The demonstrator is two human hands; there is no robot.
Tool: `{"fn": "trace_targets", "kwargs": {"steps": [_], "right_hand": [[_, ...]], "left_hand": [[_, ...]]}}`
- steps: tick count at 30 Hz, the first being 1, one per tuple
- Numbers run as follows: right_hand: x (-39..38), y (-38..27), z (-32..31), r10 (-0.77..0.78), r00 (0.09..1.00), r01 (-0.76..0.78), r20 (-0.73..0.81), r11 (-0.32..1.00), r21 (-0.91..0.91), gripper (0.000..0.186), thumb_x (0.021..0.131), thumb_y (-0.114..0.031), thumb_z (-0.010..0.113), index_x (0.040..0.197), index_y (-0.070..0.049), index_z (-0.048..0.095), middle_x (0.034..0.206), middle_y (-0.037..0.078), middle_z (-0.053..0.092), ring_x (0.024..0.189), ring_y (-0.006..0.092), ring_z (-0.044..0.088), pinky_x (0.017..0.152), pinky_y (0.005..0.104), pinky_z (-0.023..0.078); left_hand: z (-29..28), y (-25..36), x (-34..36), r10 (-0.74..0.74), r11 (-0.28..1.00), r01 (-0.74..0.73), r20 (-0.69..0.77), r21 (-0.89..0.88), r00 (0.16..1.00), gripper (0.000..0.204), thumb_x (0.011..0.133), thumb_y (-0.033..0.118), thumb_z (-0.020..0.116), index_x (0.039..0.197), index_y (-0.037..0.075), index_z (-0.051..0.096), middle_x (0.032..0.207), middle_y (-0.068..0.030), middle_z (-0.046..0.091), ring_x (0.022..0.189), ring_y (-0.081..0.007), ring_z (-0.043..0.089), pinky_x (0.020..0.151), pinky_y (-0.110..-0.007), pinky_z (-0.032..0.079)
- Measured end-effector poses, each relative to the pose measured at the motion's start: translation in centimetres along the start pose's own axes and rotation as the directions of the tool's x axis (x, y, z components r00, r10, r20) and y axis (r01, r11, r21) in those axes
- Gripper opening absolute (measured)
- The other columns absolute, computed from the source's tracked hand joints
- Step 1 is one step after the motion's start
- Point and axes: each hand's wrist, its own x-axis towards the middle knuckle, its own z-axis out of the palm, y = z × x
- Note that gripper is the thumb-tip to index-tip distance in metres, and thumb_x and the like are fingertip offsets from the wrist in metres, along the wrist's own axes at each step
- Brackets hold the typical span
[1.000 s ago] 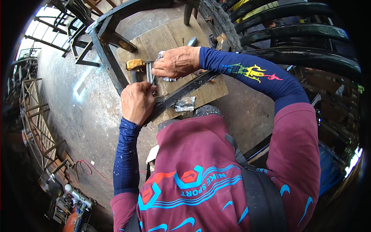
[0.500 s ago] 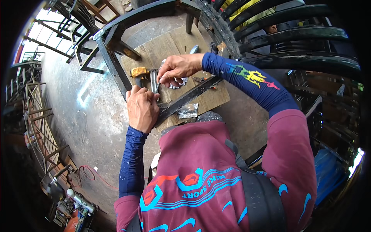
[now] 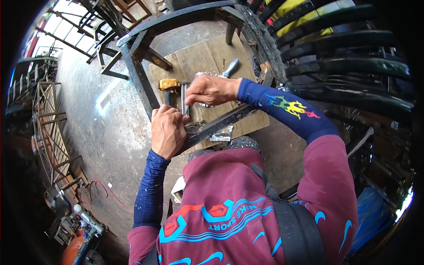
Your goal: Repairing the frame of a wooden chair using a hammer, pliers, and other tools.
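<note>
Curling tighter than 0.5 s ago, the right hand [image 3: 212, 89] now overlaps the silvery bar [image 3: 183, 100], any grasp hidden, while the left hand [image 3: 168, 131] lies bent-fingered, its hold unclear, at the near-left corner of the dark frame [image 3: 219, 125], where work apparently stays centred.

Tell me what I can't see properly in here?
In the head view:
What the left hand and right hand hold, if anything: hidden by the hands themselves.
Most of the crumpled whitish thing: covered by the right hand.
Whoever wears the yellow clothing: behind dark curved slats, cut off by the picture's top edge.
</note>
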Motion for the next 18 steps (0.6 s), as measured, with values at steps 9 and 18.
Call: {"fn": "trace_targets", "kwargs": {"steps": [9,18], "right_hand": [[3.8,-1.2,1.5,0.628,0.777,-0.618,0.047,0.775,-0.130,0.048,0.101,-0.039,0.058,0.076,0.002,0.067,0.064,0.016,0.062,0.054,0.0308,0.058,0.052,0.0420,0.047],[1.8,-2.1,0.0,0.316,0.949,-0.309,-0.005,0.922,-0.233,0.027,0.100,-0.026,0.062,0.100,0.001,0.066,0.077,0.015,0.061,0.073,0.0356,0.061,0.071,0.0431,0.051]], "left_hand": [[-0.6,1.0,0.2,0.027,0.998,-0.027,0.004,0.055,1.000,0.017,0.084,0.014,0.073,0.073,0.001,0.071,0.079,-0.0116,0.064,0.085,-0.0307,0.055,0.079,-0.041,0.041],[-0.3,0.3,0.0,0.067,0.993,-0.066,-0.010,0.101,0.998,0.020,0.083,0.011,0.068,0.066,0.002,0.063,0.078,-0.0127,0.063,0.087,-0.0311,0.056,0.079,-0.042,0.041]]}}
